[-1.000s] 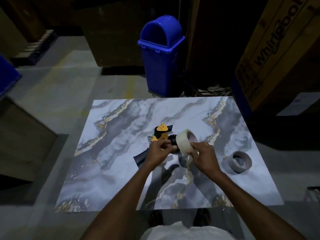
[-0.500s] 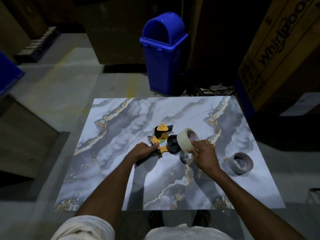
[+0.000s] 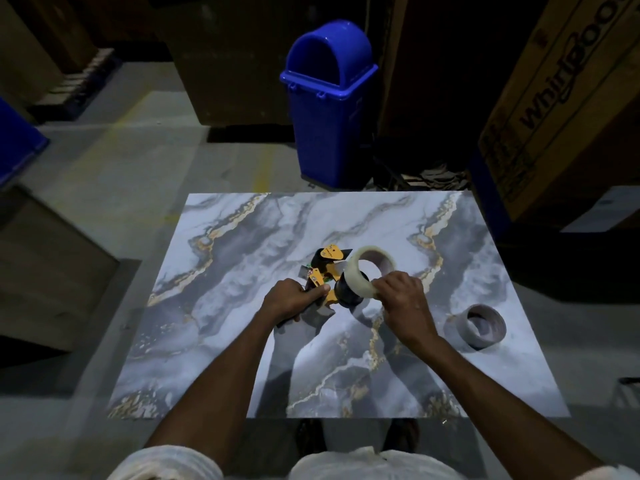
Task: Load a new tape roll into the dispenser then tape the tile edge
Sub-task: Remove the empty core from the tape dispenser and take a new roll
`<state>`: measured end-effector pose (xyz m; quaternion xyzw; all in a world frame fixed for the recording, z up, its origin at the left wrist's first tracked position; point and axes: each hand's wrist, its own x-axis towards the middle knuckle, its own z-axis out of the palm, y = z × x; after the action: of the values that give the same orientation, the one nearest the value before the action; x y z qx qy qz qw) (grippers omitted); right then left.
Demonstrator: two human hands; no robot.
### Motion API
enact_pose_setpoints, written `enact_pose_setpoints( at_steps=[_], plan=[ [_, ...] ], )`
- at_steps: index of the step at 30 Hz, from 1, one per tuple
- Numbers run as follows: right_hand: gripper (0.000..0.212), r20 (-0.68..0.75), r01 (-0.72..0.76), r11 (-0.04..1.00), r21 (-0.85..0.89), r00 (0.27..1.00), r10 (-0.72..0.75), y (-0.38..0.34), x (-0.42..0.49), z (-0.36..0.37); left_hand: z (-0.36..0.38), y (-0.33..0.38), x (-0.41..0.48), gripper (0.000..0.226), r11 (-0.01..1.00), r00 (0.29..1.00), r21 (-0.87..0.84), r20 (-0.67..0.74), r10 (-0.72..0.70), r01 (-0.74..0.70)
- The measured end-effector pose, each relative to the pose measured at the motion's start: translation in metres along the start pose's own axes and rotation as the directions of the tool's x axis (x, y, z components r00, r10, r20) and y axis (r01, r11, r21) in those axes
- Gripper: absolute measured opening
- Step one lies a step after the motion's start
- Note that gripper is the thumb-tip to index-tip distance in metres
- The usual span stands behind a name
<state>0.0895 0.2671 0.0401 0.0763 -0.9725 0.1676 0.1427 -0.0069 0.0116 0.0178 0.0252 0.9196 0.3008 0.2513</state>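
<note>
A large marble-patterned tile (image 3: pixel 242 341) lies flat on the floor in front of me. Above its middle, my left hand (image 3: pixel 292 299) grips the handle of a yellow-and-black tape dispenser (image 3: pixel 325 268). My right hand (image 3: pixel 403 299) holds a clear tape roll (image 3: pixel 360 275) by its near rim. The roll is tilted and sits partly over the dispenser's black hub. A spent grey cardboard core (image 3: pixel 481 325) lies on the tile's right side, apart from both hands.
A blue swing-lid bin (image 3: pixel 327 102) stands just beyond the tile's far edge. A big cardboard appliance box (image 3: pixel 561 98) leans at the right. A wooden board (image 3: pixel 45 271) lies left of the tile. Grey concrete floor surrounds it.
My left hand slid from the roll down to the dispenser handle. My right hand turned the roll so its opening faces up and moved it over the hub.
</note>
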Motion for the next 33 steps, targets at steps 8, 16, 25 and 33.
enact_pose_setpoints(
  at_steps=[8,16,25,33],
  plan=[
    [0.037,0.238,0.099,0.993,-0.066,0.968,-0.081,-0.008,0.005,0.012,0.005,-0.014,-0.006,0.091,0.999,0.999,-0.035,0.045,0.019,-0.017],
    [0.041,0.330,0.156,0.981,-0.117,0.938,-0.110,-0.007,0.010,0.012,0.005,-0.018,-0.006,0.091,0.998,0.998,-0.053,0.045,0.041,-0.039],
    [0.038,0.344,0.122,0.984,-0.127,0.936,-0.072,-0.009,0.014,0.009,0.005,-0.016,-0.008,0.073,0.997,0.998,-0.045,-0.003,0.061,-0.061],
    [0.042,0.376,0.107,0.989,-0.101,0.924,-0.062,-0.013,0.026,0.004,0.010,-0.020,-0.007,0.073,0.994,0.998,-0.086,-0.010,0.063,-0.064]
  ],
)
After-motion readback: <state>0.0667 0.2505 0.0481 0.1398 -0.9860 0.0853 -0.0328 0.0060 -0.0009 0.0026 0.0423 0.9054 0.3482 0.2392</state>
